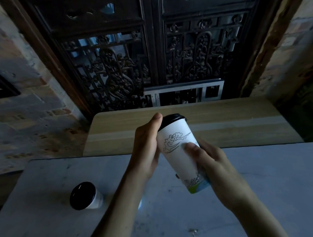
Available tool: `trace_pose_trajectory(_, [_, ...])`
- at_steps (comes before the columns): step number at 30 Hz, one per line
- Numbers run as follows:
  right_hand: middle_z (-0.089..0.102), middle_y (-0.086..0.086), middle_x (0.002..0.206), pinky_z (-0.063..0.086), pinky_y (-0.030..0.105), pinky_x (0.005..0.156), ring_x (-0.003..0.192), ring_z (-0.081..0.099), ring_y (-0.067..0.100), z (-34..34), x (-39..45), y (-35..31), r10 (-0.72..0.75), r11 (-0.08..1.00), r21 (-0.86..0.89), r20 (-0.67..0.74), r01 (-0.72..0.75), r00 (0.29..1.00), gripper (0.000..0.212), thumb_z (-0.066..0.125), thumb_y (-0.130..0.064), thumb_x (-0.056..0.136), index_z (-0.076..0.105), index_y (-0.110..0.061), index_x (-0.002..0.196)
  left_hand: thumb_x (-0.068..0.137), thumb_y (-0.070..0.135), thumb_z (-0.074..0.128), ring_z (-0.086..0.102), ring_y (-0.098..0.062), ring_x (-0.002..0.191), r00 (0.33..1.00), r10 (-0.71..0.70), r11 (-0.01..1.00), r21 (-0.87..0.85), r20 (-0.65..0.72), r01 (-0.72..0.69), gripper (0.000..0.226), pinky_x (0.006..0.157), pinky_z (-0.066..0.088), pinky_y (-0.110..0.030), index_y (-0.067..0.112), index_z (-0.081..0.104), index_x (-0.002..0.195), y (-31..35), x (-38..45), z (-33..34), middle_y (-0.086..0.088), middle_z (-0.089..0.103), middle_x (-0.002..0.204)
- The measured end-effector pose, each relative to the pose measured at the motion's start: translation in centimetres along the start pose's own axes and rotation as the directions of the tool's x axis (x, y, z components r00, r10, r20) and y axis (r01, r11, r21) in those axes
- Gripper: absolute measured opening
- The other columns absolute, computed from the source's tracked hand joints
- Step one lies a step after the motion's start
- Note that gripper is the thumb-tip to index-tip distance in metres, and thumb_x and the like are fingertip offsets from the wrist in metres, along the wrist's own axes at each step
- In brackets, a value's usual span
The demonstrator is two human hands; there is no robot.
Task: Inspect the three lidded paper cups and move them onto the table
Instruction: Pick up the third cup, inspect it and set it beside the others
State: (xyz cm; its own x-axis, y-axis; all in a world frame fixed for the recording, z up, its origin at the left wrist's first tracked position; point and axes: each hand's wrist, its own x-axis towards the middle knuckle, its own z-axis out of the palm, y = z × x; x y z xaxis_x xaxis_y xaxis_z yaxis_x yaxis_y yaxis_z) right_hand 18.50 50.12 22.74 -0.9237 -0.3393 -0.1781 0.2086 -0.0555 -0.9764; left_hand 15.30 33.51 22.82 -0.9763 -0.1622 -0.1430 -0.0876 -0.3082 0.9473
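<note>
A tall white paper cup (178,149) with a black lid and a drawn cloud pattern hangs tilted in the air above the grey table (263,194), lid pointing away from me. My left hand (146,147) wraps its upper side, thumb near the lid. My right hand (209,162) grips its lower side, fingers blurred. A second, shorter white cup (85,195) with a black lid stands on the grey table at the left, apart from both hands. Something pale shows just under my left forearm; I cannot tell what it is.
Beyond the grey table lies a wooden tabletop (215,126) running left to right. Behind it stands a dark carved wooden door screen (149,65) between rough brick walls. The room is dim.
</note>
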Motion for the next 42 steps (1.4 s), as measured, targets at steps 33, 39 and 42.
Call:
trace_pose_trajectory(33, [0.078,0.009,0.112,0.060,0.032,0.072,0.094,0.078,0.029,-0.8,-0.6,-1.1,-0.052,0.997,0.068,0.109,0.045,0.993,0.049,0.072,-0.032,0.085,0.066,-0.028,0.133,0.099,0.044,0.044,0.074,-0.023,0.102,0.995,0.055,0.998,0.040,0.077,-0.058,0.048,0.091,0.050,-0.044,0.019,0.084,0.099,0.3,-0.6,0.2,-0.009,0.081,0.108])
trace_pose_trajectory(39, [0.076,-0.007,0.120,0.063,0.034,0.082,0.103,0.077,0.014,-0.5,-0.3,-0.5,-0.107,0.984,-0.139,0.048,0.112,0.993,0.049,0.070,-0.044,0.087,0.058,-0.042,0.134,0.097,0.042,0.056,0.075,-0.024,0.092,0.999,0.024,0.996,0.088,-0.048,-0.020,0.041,0.084,0.053,-0.038,0.014,0.084,0.088,0.1,-0.4,0.7,-0.018,0.081,0.099])
trace_pose_trajectory(42, [0.069,-0.013,0.124,0.060,0.025,0.076,0.099,0.073,0.008,-0.1,-0.5,0.4,-0.221,0.815,-0.549,0.001,0.185,0.975,0.077,0.062,-0.070,0.078,0.036,-0.050,0.148,0.087,0.048,0.058,0.072,-0.034,0.094,0.996,0.022,0.993,0.119,-0.089,-0.011,0.043,0.087,0.051,-0.045,0.014,0.083,0.090,-0.1,-0.3,0.9,-0.026,0.077,0.105])
